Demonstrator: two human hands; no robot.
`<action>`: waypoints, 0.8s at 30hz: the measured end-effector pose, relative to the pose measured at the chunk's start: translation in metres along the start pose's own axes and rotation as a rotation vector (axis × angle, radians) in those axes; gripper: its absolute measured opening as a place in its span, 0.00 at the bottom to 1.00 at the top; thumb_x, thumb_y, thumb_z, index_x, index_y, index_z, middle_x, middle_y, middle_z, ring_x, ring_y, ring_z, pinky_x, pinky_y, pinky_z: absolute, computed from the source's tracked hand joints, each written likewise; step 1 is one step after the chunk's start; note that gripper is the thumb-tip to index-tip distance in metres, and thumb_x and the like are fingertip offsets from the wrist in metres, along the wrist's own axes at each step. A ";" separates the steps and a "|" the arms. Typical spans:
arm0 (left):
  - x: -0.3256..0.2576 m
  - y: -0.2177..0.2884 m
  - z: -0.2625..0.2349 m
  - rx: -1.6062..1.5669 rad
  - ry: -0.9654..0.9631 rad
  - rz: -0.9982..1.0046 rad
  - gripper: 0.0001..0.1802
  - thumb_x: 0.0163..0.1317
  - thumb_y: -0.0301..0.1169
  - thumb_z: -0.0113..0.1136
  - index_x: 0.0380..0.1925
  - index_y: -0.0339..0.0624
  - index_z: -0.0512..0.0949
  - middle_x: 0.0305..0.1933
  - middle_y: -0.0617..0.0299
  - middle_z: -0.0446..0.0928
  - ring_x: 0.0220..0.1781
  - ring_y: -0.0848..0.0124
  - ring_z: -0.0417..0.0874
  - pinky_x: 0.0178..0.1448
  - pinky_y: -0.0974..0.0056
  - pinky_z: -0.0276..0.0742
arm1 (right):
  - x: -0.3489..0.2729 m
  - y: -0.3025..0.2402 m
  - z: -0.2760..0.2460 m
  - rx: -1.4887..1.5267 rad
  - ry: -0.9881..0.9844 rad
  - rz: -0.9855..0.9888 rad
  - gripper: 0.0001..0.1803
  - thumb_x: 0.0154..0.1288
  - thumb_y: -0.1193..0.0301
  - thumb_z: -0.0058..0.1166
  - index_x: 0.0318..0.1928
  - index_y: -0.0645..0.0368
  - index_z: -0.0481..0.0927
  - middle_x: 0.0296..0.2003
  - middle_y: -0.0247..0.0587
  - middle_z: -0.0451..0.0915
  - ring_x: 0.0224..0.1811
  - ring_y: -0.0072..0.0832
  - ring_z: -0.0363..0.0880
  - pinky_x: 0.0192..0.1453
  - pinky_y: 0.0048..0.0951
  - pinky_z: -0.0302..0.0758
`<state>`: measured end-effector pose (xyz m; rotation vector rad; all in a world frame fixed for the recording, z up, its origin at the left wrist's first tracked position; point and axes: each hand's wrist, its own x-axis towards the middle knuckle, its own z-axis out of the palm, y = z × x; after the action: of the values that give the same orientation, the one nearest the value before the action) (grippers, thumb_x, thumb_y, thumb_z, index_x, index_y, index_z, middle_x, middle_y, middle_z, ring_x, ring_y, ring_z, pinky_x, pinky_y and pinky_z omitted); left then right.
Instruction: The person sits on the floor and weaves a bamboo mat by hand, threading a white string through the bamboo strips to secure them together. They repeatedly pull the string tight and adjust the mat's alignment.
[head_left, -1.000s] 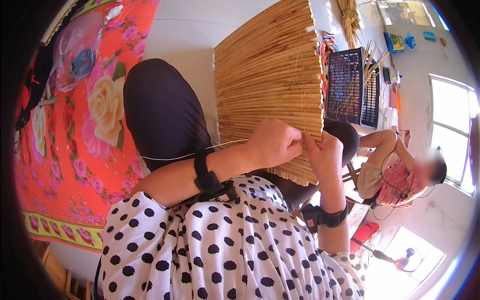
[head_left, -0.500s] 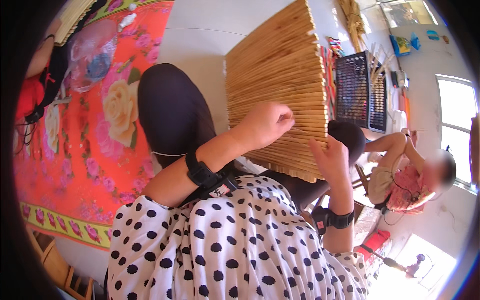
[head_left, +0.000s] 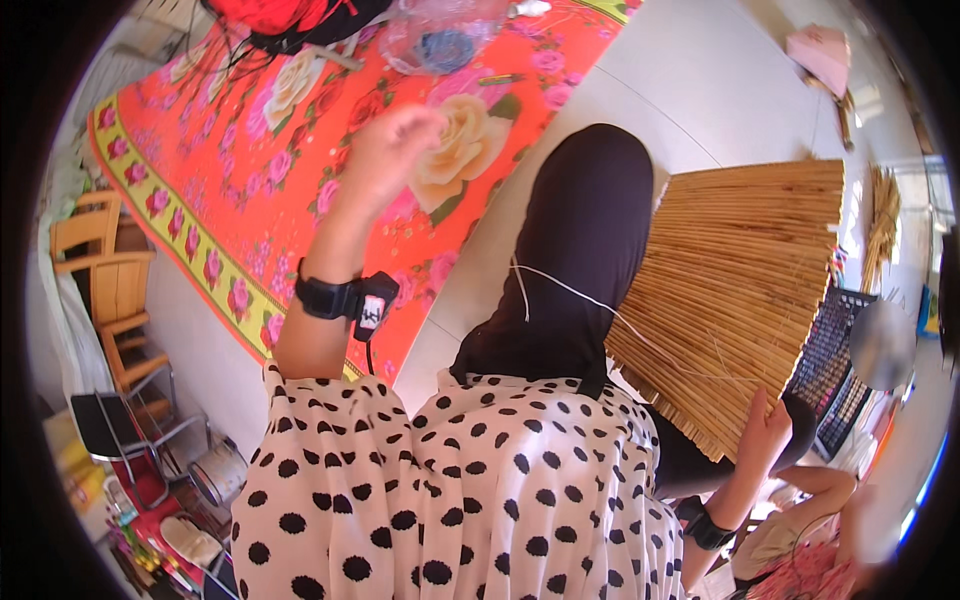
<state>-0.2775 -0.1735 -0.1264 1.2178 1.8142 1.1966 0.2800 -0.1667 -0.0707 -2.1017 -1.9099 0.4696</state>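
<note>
A mat of tan straw-like stalks (head_left: 735, 270), laid side by side, leans across my right thigh. My right hand (head_left: 765, 430) grips its near right edge, thumb on top and the other fingers mostly hidden. A thin white cord (head_left: 570, 283) runs from my left knee across to the mat, and a finer thread shows on the stalks. Away from the mat, my left hand (head_left: 395, 150) is raised over the flowered red cloth. Its fingers are curled together and slightly blurred; whatever they pinch is too fine to see.
The red flowered cloth (head_left: 240, 190) spreads at the left, with a clear plastic bag (head_left: 440, 40) at its far side. Wooden chairs (head_left: 115, 290) stand at the far left. A dark crate (head_left: 835, 350) and a seated person (head_left: 800, 540) are at the right.
My left hand has left the mat and swung up to the left over the cloth. My right hand still holds the mat's edge. The view has turned left, so the mat appears farther right.
</note>
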 end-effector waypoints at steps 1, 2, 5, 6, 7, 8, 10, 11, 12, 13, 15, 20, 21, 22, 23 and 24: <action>-0.012 -0.025 0.006 0.065 -0.060 -0.059 0.12 0.70 0.35 0.57 0.44 0.38 0.82 0.40 0.64 0.83 0.41 0.77 0.81 0.44 0.68 0.76 | 0.000 0.000 0.001 0.005 0.016 -0.012 0.16 0.71 0.65 0.55 0.40 0.70 0.82 0.28 0.53 0.84 0.29 0.36 0.85 0.35 0.35 0.77; -0.025 -0.043 0.015 0.134 -0.119 -0.115 0.13 0.68 0.36 0.59 0.43 0.37 0.82 0.36 0.61 0.83 0.38 0.75 0.81 0.44 0.65 0.77 | 0.000 0.003 0.003 0.018 0.034 -0.024 0.16 0.71 0.65 0.55 0.39 0.71 0.82 0.28 0.52 0.85 0.29 0.35 0.85 0.35 0.35 0.77; -0.069 -0.080 0.060 0.073 -0.296 -0.322 0.12 0.65 0.33 0.60 0.43 0.37 0.82 0.37 0.58 0.83 0.37 0.72 0.82 0.43 0.62 0.78 | 0.001 0.004 0.002 0.014 0.022 -0.012 0.18 0.72 0.64 0.54 0.38 0.70 0.82 0.27 0.50 0.85 0.28 0.34 0.84 0.34 0.34 0.76; -0.081 -0.078 0.074 -0.014 -0.355 -0.377 0.11 0.65 0.32 0.60 0.43 0.37 0.82 0.37 0.57 0.83 0.36 0.70 0.83 0.43 0.61 0.78 | 0.001 0.002 0.001 0.027 0.030 -0.015 0.18 0.72 0.63 0.54 0.37 0.70 0.82 0.27 0.50 0.85 0.28 0.34 0.84 0.34 0.34 0.76; -0.090 -0.076 0.086 -0.045 -0.340 -0.346 0.11 0.64 0.30 0.60 0.43 0.38 0.82 0.37 0.57 0.83 0.36 0.69 0.83 0.43 0.61 0.78 | 0.001 0.002 0.001 -0.003 0.023 0.014 0.20 0.72 0.62 0.54 0.35 0.71 0.82 0.25 0.49 0.84 0.26 0.33 0.82 0.33 0.35 0.75; -0.099 -0.073 0.096 -0.077 -0.319 -0.313 0.11 0.63 0.29 0.61 0.43 0.38 0.82 0.38 0.56 0.83 0.36 0.67 0.83 0.43 0.60 0.79 | 0.002 0.000 0.000 -0.021 0.015 0.009 0.21 0.73 0.61 0.54 0.34 0.71 0.81 0.24 0.49 0.83 0.25 0.33 0.82 0.32 0.35 0.75; -0.104 -0.075 0.108 -0.091 -0.273 -0.224 0.11 0.60 0.26 0.62 0.44 0.39 0.82 0.38 0.56 0.83 0.36 0.65 0.84 0.45 0.60 0.80 | 0.003 -0.003 -0.003 -0.057 -0.001 0.001 0.22 0.73 0.60 0.54 0.33 0.71 0.81 0.23 0.49 0.83 0.24 0.33 0.81 0.32 0.35 0.74; -0.101 -0.078 0.110 -0.067 -0.250 -0.168 0.12 0.59 0.25 0.62 0.44 0.39 0.82 0.39 0.56 0.83 0.37 0.64 0.84 0.46 0.60 0.80 | 0.003 -0.003 -0.002 -0.047 0.016 -0.012 0.22 0.73 0.59 0.53 0.33 0.71 0.81 0.23 0.49 0.83 0.24 0.32 0.80 0.32 0.35 0.74; -0.098 -0.081 0.112 -0.043 -0.227 -0.112 0.13 0.58 0.24 0.63 0.44 0.40 0.82 0.39 0.56 0.83 0.38 0.63 0.84 0.47 0.60 0.80 | 0.003 -0.001 0.000 -0.036 0.034 -0.025 0.23 0.73 0.59 0.53 0.33 0.71 0.81 0.23 0.49 0.82 0.24 0.32 0.80 0.31 0.35 0.74; -0.095 -0.083 0.113 0.003 -0.228 -0.074 0.14 0.57 0.24 0.63 0.45 0.40 0.81 0.39 0.56 0.82 0.40 0.63 0.84 0.48 0.59 0.80 | 0.003 0.001 0.002 -0.026 0.051 -0.037 0.23 0.73 0.59 0.53 0.33 0.71 0.81 0.23 0.49 0.82 0.24 0.32 0.80 0.31 0.36 0.74; -0.088 -0.088 0.116 0.096 -0.234 0.006 0.16 0.55 0.23 0.64 0.46 0.40 0.81 0.40 0.56 0.82 0.42 0.62 0.84 0.50 0.59 0.79 | 0.002 0.003 0.004 -0.019 0.058 -0.047 0.24 0.73 0.58 0.53 0.32 0.71 0.80 0.23 0.49 0.82 0.23 0.32 0.79 0.31 0.36 0.73; -0.083 -0.109 0.138 0.032 -0.491 0.133 0.11 0.57 0.23 0.66 0.42 0.39 0.82 0.46 0.57 0.80 0.47 0.64 0.82 0.52 0.57 0.79 | 0.000 -0.003 0.002 -0.068 0.067 -0.051 0.24 0.73 0.59 0.53 0.32 0.71 0.80 0.22 0.48 0.82 0.22 0.31 0.78 0.30 0.36 0.73; -0.082 -0.113 0.141 0.011 -0.536 0.168 0.10 0.58 0.24 0.66 0.41 0.39 0.83 0.45 0.57 0.81 0.47 0.64 0.83 0.53 0.56 0.79 | 0.000 -0.003 0.001 -0.077 0.060 -0.044 0.23 0.73 0.59 0.54 0.32 0.71 0.80 0.22 0.49 0.82 0.23 0.30 0.78 0.30 0.36 0.74; -0.083 -0.116 0.143 0.003 -0.520 0.111 0.08 0.58 0.26 0.66 0.39 0.39 0.84 0.41 0.57 0.82 0.43 0.64 0.84 0.50 0.58 0.79 | 0.000 -0.003 0.002 -0.066 0.064 -0.054 0.23 0.73 0.60 0.54 0.32 0.71 0.80 0.22 0.49 0.82 0.23 0.30 0.79 0.31 0.36 0.74; -0.085 -0.115 0.143 -0.005 -0.510 0.055 0.07 0.59 0.28 0.66 0.38 0.40 0.85 0.38 0.57 0.83 0.40 0.64 0.85 0.47 0.60 0.80 | -0.001 -0.004 0.002 -0.057 0.068 -0.057 0.22 0.73 0.60 0.54 0.32 0.72 0.80 0.23 0.50 0.83 0.23 0.31 0.79 0.31 0.35 0.74; -0.086 -0.115 0.143 -0.012 -0.502 0.000 0.07 0.60 0.29 0.66 0.36 0.40 0.86 0.34 0.58 0.85 0.36 0.63 0.86 0.44 0.61 0.80 | -0.002 -0.005 0.003 -0.048 0.073 -0.059 0.22 0.72 0.60 0.55 0.33 0.72 0.80 0.23 0.50 0.83 0.24 0.31 0.80 0.31 0.35 0.74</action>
<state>-0.1628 -0.2241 -0.2850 1.3631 1.4284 0.8041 0.2742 -0.1684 -0.0709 -2.0562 -1.9536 0.3329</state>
